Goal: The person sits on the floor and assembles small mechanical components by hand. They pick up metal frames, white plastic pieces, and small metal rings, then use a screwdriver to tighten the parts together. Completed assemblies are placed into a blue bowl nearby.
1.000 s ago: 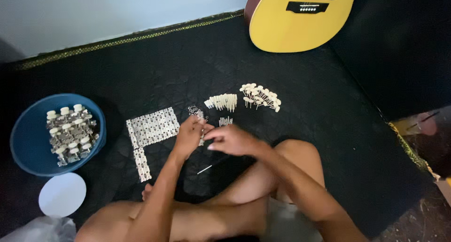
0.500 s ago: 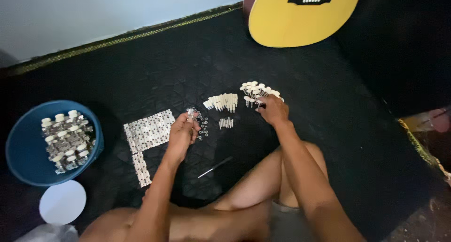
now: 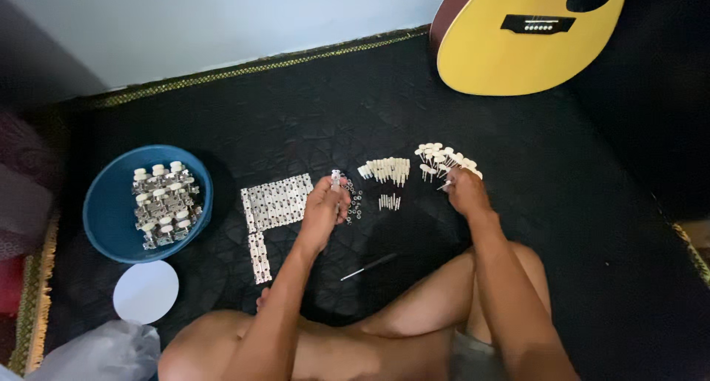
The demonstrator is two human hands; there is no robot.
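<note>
Holding small metal plate [image 3: 336, 178] upright in left hand [image 3: 323, 211], long axis vertical

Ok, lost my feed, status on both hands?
Left hand holds a small metal part. Right hand pinching a peg at the peg pile. Nothing between them.

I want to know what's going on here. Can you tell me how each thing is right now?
Left hand: holding up a small metal part.
Right hand: pinching a white-knobbed peg at its pile.
Pegs: lying loose on the mat.
Plates: laid flat in rows.
Bowl: open, holding finished tuners.
Lid: off, beside the bowl.
Guitar: lying flat.
</note>
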